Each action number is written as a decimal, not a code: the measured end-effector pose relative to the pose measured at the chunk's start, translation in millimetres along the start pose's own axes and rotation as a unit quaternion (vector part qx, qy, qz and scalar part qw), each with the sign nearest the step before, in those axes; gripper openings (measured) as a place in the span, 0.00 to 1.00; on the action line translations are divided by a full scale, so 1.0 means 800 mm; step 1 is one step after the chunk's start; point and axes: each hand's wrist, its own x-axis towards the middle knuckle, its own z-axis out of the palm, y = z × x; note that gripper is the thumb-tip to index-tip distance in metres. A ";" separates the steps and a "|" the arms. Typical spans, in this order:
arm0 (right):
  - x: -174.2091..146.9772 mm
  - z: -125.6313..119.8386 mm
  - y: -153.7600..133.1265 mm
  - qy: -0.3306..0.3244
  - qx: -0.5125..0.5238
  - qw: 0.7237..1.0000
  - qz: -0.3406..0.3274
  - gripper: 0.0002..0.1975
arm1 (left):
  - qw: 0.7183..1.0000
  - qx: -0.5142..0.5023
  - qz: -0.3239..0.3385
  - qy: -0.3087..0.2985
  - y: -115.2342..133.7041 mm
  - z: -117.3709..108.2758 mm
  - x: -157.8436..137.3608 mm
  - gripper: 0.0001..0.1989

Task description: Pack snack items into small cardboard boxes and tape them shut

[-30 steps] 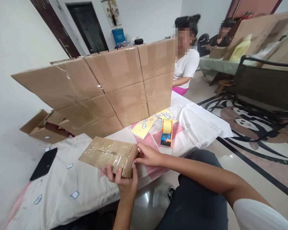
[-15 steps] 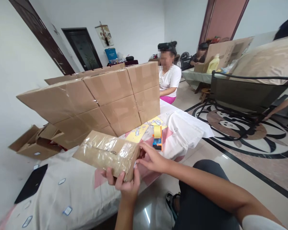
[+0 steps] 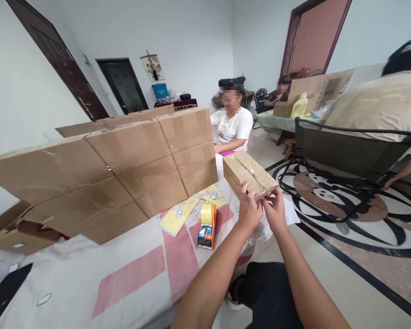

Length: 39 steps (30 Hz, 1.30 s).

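A small taped cardboard box [image 3: 248, 171] is held up in front of me, above the table's right edge. My left hand [image 3: 250, 208] grips its near left corner, fingers bent over the edge. At the near right corner, my right hand [image 3: 274, 208] has its fingers closed on the box end. A seam runs along the top of the box, and clear tape shines on it. On the cloth to the left of my hands stands an orange tape dispenser [image 3: 207, 226] with a yellowish roll. Yellow printed sheets [image 3: 180, 214] lie behind it.
Stacked cardboard boxes [image 3: 140, 160] stand along the table's far side. An open carton [image 3: 27, 235] and a black flat object [image 3: 7, 292] are at the left. A person in a white shirt [image 3: 233, 128] sits beyond the stack. A black-framed chair [image 3: 345, 151] stands at right.
The small box has moved right and been turned, its seam now facing up. My left hand has shifted from beneath it to its near corner. The view has swung too.
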 end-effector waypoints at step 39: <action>-0.262 0.457 -0.179 -0.493 -0.109 0.791 -0.345 0.14 | 0.744 0.417 -0.469 0.229 -0.161 -0.810 -0.262 0.14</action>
